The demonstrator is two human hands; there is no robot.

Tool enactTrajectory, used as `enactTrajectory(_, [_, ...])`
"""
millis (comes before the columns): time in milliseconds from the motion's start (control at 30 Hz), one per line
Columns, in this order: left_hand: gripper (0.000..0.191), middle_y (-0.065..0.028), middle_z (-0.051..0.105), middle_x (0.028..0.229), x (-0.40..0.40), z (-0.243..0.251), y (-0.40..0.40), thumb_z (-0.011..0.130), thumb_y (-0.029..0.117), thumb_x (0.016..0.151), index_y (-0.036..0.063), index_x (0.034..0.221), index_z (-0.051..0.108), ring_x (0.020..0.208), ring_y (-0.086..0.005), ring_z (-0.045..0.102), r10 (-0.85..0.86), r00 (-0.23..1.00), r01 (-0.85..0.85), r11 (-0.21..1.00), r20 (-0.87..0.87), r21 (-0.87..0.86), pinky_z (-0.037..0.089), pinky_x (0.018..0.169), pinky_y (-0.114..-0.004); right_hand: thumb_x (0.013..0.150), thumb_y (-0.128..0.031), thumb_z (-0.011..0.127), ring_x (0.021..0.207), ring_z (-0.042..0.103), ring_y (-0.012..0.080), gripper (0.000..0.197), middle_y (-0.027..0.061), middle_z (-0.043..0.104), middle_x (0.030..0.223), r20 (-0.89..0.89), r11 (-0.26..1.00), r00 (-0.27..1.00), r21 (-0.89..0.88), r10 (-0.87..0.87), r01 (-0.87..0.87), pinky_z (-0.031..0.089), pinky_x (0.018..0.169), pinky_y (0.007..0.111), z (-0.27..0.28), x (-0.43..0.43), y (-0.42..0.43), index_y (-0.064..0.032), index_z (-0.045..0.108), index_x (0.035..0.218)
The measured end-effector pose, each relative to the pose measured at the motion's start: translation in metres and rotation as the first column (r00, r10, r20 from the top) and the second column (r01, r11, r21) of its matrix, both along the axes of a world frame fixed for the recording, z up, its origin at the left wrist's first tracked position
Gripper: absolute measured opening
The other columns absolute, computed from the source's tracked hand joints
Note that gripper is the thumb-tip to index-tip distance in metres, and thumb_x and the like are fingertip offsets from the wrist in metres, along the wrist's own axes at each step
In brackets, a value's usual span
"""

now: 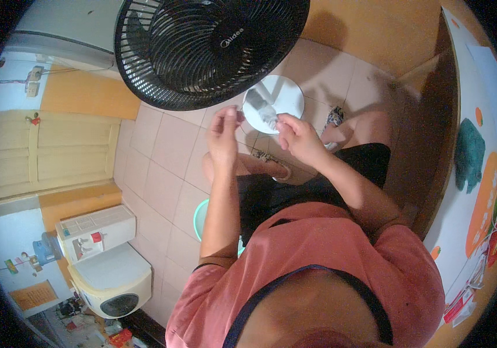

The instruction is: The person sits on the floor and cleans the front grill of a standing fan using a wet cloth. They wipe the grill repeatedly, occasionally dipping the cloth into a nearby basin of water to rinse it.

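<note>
My right hand (pixel 298 135) pinches the lower end of a thin grey-and-white piece (pixel 260 104), crumpled where the fingers grip it; blur hides whether it is cloth or plastic film. To its left, my left hand (pixel 224 137) is raised with thumb and fingertips drawn together. Something dark shows at those fingertips, too small to make out. Below both hands a round white base (pixel 291 99) rests on the floor. A black Midea fan (pixel 209 48) looms just beyond the hands, its grille covering part of the view.
At right stands a table (pixel 444 230) with a dark green glove or cloth (pixel 469 154), papers (pixel 490 87) and packets. A water dispenser (pixel 104 261) stands on the left, near a yellow door (pixel 48 152). A light green basin (pixel 200 219) sits beside my left forearm on the tiled floor (pixel 157 174).
</note>
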State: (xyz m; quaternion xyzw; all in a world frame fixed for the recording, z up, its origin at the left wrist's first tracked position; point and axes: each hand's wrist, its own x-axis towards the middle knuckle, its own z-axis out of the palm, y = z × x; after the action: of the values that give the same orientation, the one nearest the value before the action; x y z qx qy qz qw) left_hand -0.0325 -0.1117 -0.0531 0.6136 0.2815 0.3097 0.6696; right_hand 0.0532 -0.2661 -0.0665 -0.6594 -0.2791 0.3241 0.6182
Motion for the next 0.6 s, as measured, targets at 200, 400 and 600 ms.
enactTrajectory(200, [0.015, -0.0012, 0.05, 0.072, -0.013, 0.014, 0.029, 0.057, 0.016, 0.085, 0.0042, 0.079, 0.05, 0.069, -0.0086, 0.047, 0.25, 0.963, -0.257, 0.964, 0.098, 0.063, 0.04, 0.066, -0.023, 0.091, -0.015, 0.042, 0.048, 0.034, 0.0044, 0.019, -0.0043, 0.039, 0.058, -0.25, 0.997, 0.968, 0.08, -0.004, 0.025, 0.029, 0.044, 0.019, -0.011, 0.008, 0.005, -0.0024, 0.049, 0.102])
enactTrajectory(400, [0.012, -0.0033, 0.055, 0.082, -0.029, 0.013, 0.055, 0.054, 0.011, 0.085, 0.0006, 0.091, 0.055, 0.075, -0.0101, 0.05, 0.327, 0.923, -0.362, 0.916, 0.203, 0.172, 0.042, 0.07, -0.023, 0.09, -0.014, 0.041, 0.051, 0.042, 0.0072, 0.027, 0.0012, 0.05, 0.064, 0.044, 0.999, 0.999, 0.039, 0.025, -0.026, 0.036, 0.047, 0.021, 0.005, -0.003, 0.001, 0.0008, 0.045, 0.112])
enactTrajectory(600, [0.021, -0.0056, 0.054, 0.093, -0.027, 0.014, 0.038, 0.051, 0.012, 0.087, 0.0008, 0.105, 0.05, 0.085, -0.0133, 0.052, 0.348, 0.916, -0.377, 0.917, 0.198, 0.131, 0.046, 0.077, -0.028, 0.089, -0.012, 0.043, 0.058, 0.053, 0.0146, 0.019, 0.0064, 0.055, 0.063, 0.08, 0.999, 0.997, 0.035, -0.013, 0.01, 0.043, 0.059, 0.028, 0.019, -0.003, -0.001, 0.0006, 0.048, 0.103])
